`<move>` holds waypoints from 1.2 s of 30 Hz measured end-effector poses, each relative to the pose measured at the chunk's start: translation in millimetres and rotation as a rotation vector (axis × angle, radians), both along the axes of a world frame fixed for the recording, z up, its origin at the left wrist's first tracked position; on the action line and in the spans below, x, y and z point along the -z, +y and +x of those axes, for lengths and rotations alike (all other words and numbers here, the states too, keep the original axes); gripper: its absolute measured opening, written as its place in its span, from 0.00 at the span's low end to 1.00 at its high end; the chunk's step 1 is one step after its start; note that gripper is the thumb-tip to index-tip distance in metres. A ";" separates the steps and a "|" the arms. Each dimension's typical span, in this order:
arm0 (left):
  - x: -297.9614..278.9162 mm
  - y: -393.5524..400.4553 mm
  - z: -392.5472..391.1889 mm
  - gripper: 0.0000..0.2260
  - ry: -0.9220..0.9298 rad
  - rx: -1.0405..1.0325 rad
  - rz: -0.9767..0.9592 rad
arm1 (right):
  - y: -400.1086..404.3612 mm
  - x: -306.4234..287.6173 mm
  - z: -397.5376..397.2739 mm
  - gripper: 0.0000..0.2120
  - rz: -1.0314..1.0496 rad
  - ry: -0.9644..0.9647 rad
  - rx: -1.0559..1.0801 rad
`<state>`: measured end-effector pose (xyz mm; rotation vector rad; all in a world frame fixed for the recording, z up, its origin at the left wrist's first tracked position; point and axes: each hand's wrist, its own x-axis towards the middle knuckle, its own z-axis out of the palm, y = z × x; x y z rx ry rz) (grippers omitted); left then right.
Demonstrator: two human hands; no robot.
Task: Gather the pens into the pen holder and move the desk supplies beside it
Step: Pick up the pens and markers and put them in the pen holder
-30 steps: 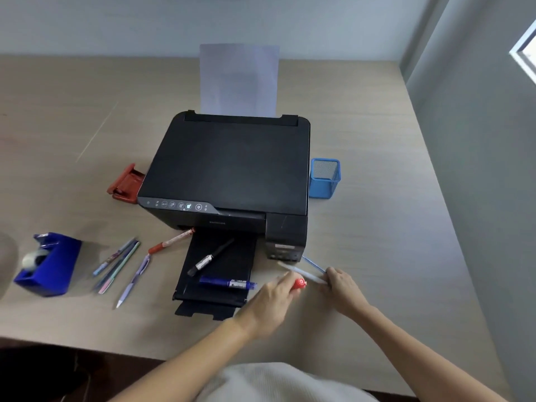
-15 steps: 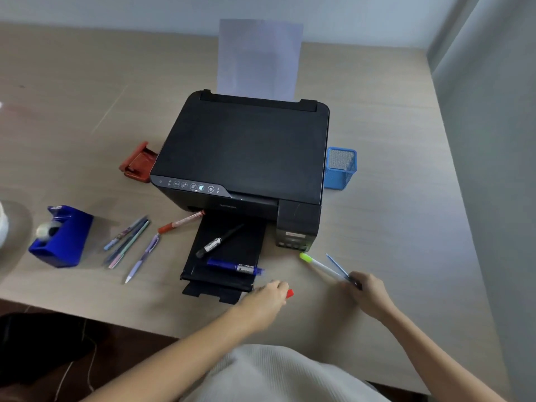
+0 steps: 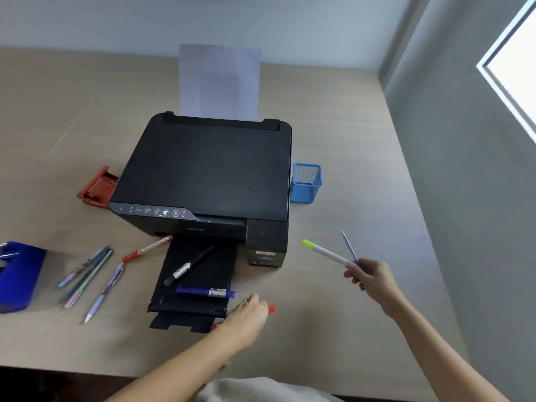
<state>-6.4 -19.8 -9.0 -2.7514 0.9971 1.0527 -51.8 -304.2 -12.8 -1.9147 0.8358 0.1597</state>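
My right hand (image 3: 372, 278) grips two pens above the desk, a white one with a green tip (image 3: 324, 252) and a thin blue one (image 3: 349, 246), both pointing up-left. The blue mesh pen holder (image 3: 306, 182) stands right of the printer, well beyond that hand. My left hand (image 3: 248, 313) is closed around a red pen (image 3: 271, 309) near the printer's output tray. A black marker (image 3: 188, 266) and a blue marker (image 3: 206, 292) lie on that tray. A red pen (image 3: 145, 249) and several pastel pens (image 3: 87, 274) lie on the desk to the left.
A black printer (image 3: 208, 169) with a paper sheet (image 3: 219, 82) fills the desk's middle. A blue tape dispenser (image 3: 17, 275) sits at the far left edge, a red stapler (image 3: 97, 188) left of the printer. A grey wall (image 3: 464, 169) borders the desk on the right.
My right hand has lifted the green-tipped and blue pens off the desk and moved right. My left hand stays closed on the red pen by the tray. The camera tilted up.
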 end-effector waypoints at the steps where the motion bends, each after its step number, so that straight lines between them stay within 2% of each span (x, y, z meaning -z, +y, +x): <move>1: -17.8 -4.9 6.9 0.06 0.018 -0.040 -0.105 | -6.9 -9.7 10.9 0.10 -0.043 -0.033 0.013; 5: -102.6 -34.8 53.2 0.09 -0.047 -0.153 -0.544 | -27.1 -51.9 67.6 0.12 -0.240 -0.134 0.033; 8: -153.2 -60.6 97.5 0.06 -0.247 -0.231 -0.864 | -31.3 -67.2 114.2 0.12 -0.357 -0.151 -0.012; 10: -167.9 -84.4 131.7 0.06 -0.384 -0.279 -0.977 | -31.7 -66.4 143.6 0.12 -0.391 -0.119 -0.051; 13: -162.5 -127.1 183.7 0.06 -0.500 -0.332 -0.956 | -25.6 -61.4 178.3 0.11 -0.421 -0.014 -0.132; 15: -149.7 -152.7 208.4 0.06 -0.511 -0.322 -0.836 | -21.5 -57.4 192.8 0.12 -0.429 0.029 -0.180; 20: -129.2 -200.7 231.8 0.11 -0.457 -0.182 -0.389 | -28.3 -49.4 218.2 0.10 -0.401 0.082 -0.207; 25: -105.1 -220.1 252.4 0.12 -0.324 -0.139 -0.217 | -39.0 -46.6 229.5 0.08 -0.406 0.078 -0.232; 27: -98.6 -223.4 261.7 0.10 -0.245 -0.232 -0.276 | -42.6 -45.3 233.2 0.06 -0.407 0.044 -0.223; 31: -90.8 -231.8 279.6 0.18 -0.086 -0.464 -0.512 | -43.4 -43.9 235.2 0.07 -0.413 -0.032 -0.177; 33: -88.0 -235.2 285.4 0.16 -0.028 -0.583 -0.686 | -42.2 -42.2 232.6 0.07 -0.411 -0.050 -0.158; 36: -86.7 -236.1 284.5 0.07 0.091 -0.749 -0.908 | -41.1 -39.7 229.6 0.07 -0.388 -0.056 -0.133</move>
